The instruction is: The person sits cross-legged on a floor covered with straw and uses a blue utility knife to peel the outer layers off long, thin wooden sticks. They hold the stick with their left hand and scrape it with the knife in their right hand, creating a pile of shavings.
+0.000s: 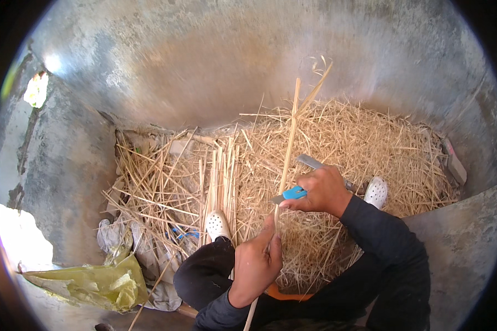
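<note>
Knife (295, 193) across strip (289, 145), abv shavings (381, 143)

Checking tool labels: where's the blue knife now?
Head view, just right of and below centre: the blue knife is in the right hand, at the pale strip, above the left hand in the picture.

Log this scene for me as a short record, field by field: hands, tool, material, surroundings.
Left grip: closed around the long pale strip, near its lower part
Right grip: closed on the blue-handled knife
Blade position: across the strip, above the left hand; exact contact unclear
Strip top: frayed, with curled slivers
Underfoot: loose pile of straw-coloured shavings
Beside left shoe: upright-looking row of thin sticks
Lower left: crumpled yellow-green sack
Backdrop: stained grey wall
</note>
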Demonstrator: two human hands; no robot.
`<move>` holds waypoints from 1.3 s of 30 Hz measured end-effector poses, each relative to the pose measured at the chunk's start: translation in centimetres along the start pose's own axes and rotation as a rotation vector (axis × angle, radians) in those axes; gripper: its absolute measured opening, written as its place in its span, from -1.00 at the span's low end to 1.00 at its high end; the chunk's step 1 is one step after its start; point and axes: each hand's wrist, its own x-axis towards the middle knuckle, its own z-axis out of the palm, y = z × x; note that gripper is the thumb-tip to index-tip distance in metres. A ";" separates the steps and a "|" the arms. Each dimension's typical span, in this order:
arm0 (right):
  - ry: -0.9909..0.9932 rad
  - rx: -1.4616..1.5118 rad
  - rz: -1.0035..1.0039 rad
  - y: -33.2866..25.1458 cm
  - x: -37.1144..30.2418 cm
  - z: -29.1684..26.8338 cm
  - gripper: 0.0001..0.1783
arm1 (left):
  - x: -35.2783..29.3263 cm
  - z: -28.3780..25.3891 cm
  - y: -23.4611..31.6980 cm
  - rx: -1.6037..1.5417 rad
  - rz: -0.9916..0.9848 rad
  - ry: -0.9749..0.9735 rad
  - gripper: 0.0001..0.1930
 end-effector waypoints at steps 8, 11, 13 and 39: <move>-0.075 -0.114 0.061 1.9 1.6 -0.6 -0.22 | -0.3 -0.5 0.6 0.030 -0.063 -0.036 -0.63; 0.002 -0.131 0.126 4.2 2.4 -0.9 -0.21 | -0.4 0.2 0.4 -0.032 -0.004 0.005 -0.62; -0.063 -0.141 0.411 7.3 3.3 -1.6 -0.20 | -1.0 0.4 0.2 -0.039 0.019 -0.021 -0.61; -0.324 0.284 0.416 2.1 1.7 -1.7 -0.11 | -0.3 0.1 -1.1 -0.963 -0.519 -0.166 -0.62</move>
